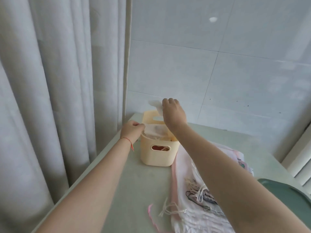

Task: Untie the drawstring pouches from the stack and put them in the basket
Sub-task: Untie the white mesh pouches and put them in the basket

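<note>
Both hands at the basket, pouch going in

Right hand [173, 113] pinches a white pouch [156, 128] above the basket [158, 155]; left hand [132, 132] pinches its near-left edge at the rim. Basket sits near the table's [117, 182] left edge by the curtain [58, 81]; stack [190, 182] lies just right

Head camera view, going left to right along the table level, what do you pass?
Curtain → left hand → basket → stack of pouches → green tray.
</note>
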Motion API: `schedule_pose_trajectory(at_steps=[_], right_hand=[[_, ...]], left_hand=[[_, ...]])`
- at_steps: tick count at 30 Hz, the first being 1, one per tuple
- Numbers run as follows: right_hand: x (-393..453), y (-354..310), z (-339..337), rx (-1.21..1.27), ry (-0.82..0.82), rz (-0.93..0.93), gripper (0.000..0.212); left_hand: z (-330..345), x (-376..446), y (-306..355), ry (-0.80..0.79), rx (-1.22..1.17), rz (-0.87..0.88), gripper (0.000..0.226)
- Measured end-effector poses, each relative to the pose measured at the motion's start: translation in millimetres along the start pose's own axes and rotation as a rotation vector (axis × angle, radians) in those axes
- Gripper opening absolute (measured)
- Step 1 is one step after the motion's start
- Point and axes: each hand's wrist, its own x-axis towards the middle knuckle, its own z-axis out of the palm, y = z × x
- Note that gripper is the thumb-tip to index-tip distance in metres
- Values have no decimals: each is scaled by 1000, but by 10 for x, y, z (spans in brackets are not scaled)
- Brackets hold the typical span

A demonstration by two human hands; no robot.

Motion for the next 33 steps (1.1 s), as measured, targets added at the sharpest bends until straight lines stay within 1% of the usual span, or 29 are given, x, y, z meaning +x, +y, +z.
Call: schedule_pose_trajectory(at_steps=[1,2,3,5,6,7,8,9,10,12,15,17,18,19,20,21,23,25,27,30,31,33], right_hand=[[28,-15,66,-65,-38,-38,29],[61,-41,135,-98,-113,-57,32],[97,-80,191,-125,-225,-64,32],[166,-140,291,-175,-582,-59,26],[178,-172,338,-191,-766,-46,28],[186,-197,390,-207,-900,-30,29],[181,-211,407,-222,-976,-29,28],[184,-217,414,-230,-1002,-41,27],[186,-212,401,-232,-995,-48,27],[154,-162,289,-179,-879,-23,32],[14,-9,34,75,-544,104,37],[-186,131,-164,192,-386,169,35],[-292,218,-256,217,-332,196,34],[-409,309,-344,245,-289,227,33],[-521,413,-425,265,-271,262,32],[-668,548,-525,282,-274,301,31],[-914,765,-671,285,-360,364,27],[-1238,1022,-817,232,-512,379,23],[-1477,1200,-884,158,-616,383,24],[-1831,1559,-943,23,-763,419,21],[-1902,1630,-923,-27,-805,433,24],[-2071,1786,-896,-23,-854,508,32]], left_hand=[[7,38,-12,-4,-23,-1,7],[22,81,-36,2,-44,9,6],[37,119,-64,16,-67,15,6],[74,151,-95,51,-115,22,9],[90,165,-109,64,-135,22,11],[101,173,-123,69,-147,17,14],[109,178,-135,71,-153,12,15],[107,176,-142,70,-151,10,15],[96,176,-144,72,-137,13,14],[74,156,-111,90,-49,35,15],[74,82,14,238,86,119,25],[141,-92,168,346,74,254,19],[195,-197,257,371,51,326,15],[262,-337,349,361,14,388,13],[349,-474,439,315,-32,434,12],[469,-626,510,231,-66,456,12],[655,-838,585,31,-76,464,13],[900,-1038,564,-176,15,456,15],[1073,-1133,455,-316,160,437,15],[1380,-1300,297,-403,339,398,19],[1435,-1313,242,-419,420,368,20],[1590,-1336,160,-424,613,268,17]])
